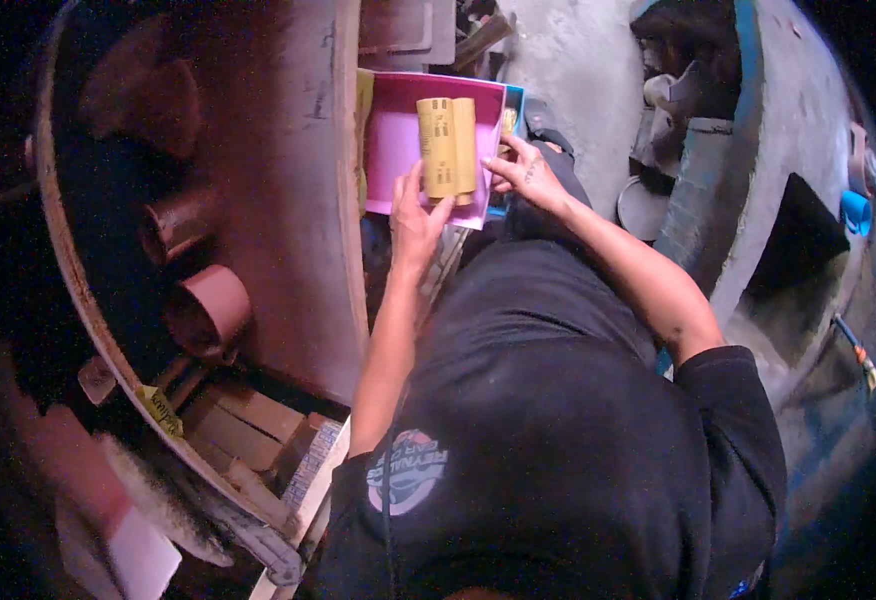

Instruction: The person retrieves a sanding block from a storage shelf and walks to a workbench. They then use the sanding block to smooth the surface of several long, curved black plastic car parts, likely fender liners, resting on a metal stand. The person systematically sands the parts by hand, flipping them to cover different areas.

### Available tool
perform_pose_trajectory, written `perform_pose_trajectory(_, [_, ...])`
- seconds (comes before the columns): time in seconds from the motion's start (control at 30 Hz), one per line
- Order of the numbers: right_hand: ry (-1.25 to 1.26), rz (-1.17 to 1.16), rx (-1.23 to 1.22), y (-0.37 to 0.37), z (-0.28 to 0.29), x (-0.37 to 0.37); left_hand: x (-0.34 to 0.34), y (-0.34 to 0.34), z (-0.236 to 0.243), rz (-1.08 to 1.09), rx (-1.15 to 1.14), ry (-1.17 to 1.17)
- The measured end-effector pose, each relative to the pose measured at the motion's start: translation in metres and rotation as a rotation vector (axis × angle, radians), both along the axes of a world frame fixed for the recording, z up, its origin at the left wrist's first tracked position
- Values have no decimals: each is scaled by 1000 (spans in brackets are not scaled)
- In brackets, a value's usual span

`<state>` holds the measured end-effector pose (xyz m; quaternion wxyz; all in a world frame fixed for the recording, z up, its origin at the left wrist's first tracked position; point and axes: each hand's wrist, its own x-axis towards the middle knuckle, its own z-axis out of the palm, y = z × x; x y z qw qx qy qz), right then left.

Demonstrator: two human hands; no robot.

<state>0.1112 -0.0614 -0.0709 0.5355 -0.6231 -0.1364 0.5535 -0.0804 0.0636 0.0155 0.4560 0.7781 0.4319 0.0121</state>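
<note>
Two yellow cylinders (447,146) lie side by side, upright in the picture, over a pink tray (394,140). My left hand (414,222) comes up from below, and its fingers grip the lower end of the yellow cylinders. My right hand (524,172) reaches in from the right, its fingertips touching the cylinders' right edge near the bottom. Both forearms are bare, and I wear a dark shirt (548,420).
A rusty reddish shelf unit (288,200) stands at the left with brown pipe pieces (208,310) inside and cardboard boxes (248,425) below. A grey concrete wall (788,120) with a blue pipe end (855,210) curves at the right. Clutter lies beyond the tray.
</note>
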Motion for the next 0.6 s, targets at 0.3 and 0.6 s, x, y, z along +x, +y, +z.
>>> perform_pose_trajectory(0.3, [-133, -134, 62, 2, -32, -19, 7, 19, -32, -14, 474, 134])
perform_pose_trajectory(0.6, [-122, -121, -11, -22, -27, -3, -5, 68, -85, 142, 381, 272])
